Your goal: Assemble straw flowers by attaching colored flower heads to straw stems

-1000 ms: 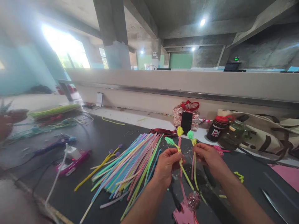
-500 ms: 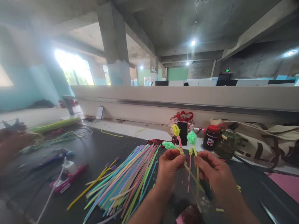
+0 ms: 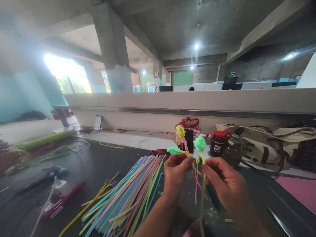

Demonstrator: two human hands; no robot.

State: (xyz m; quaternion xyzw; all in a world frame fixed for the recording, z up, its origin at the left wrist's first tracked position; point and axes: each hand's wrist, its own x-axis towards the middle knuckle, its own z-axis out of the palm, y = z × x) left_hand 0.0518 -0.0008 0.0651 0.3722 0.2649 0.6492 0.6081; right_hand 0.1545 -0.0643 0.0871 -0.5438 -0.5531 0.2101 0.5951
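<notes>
Daylight blows out the window (image 3: 66,77) at ten o'clock on my feed and hazes that whole side. Small ceiling lamps (image 3: 196,46) glint at twelve and two. The dark desk (image 3: 106,164) is dim, its eight o'clock clutter (image 3: 53,205) smeared. Beams (image 3: 138,33) bow toward the edges. The right hand (image 3: 222,184) and pipe-cleaner flowers (image 3: 199,144) look soft.

Left hand (image 3: 175,172) and right hand (image 3: 223,186) pinch green-tufted pipe-cleaner stems (image 3: 199,144) above the fanned pastel pipe-cleaner pile (image 3: 128,194).
</notes>
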